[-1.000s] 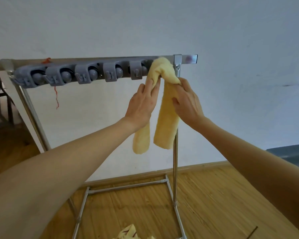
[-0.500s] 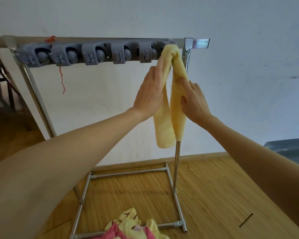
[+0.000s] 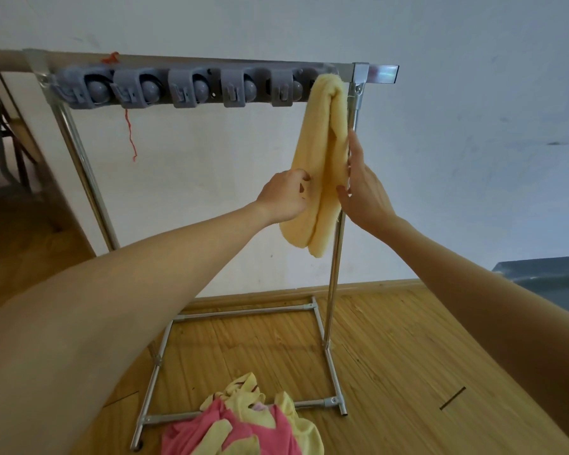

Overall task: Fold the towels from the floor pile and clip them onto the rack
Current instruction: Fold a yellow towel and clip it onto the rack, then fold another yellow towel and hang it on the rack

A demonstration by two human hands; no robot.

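yellow towel point(image 3: 321, 165): folded, hanging from the right end of the rack point(image 3: 211, 62), beside its right upright. left hand point(image 3: 284, 195): at the towel's left edge, fingers curled and pinching the cloth. right hand point(image 3: 363, 188): flat against the towel's right side, fingers straight. grey clips point(image 3: 191, 90): a row under the rack's top bar, left of the towel. pile of pink and yellow towels point(image 3: 243, 421): on the wooden floor point(image 3: 391, 356) at the rack's base.

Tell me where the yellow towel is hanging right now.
In the head view the yellow towel hangs folded from the right end of the rack's top bar, beside the rightmost grey clip and the right upright pole, between both hands.
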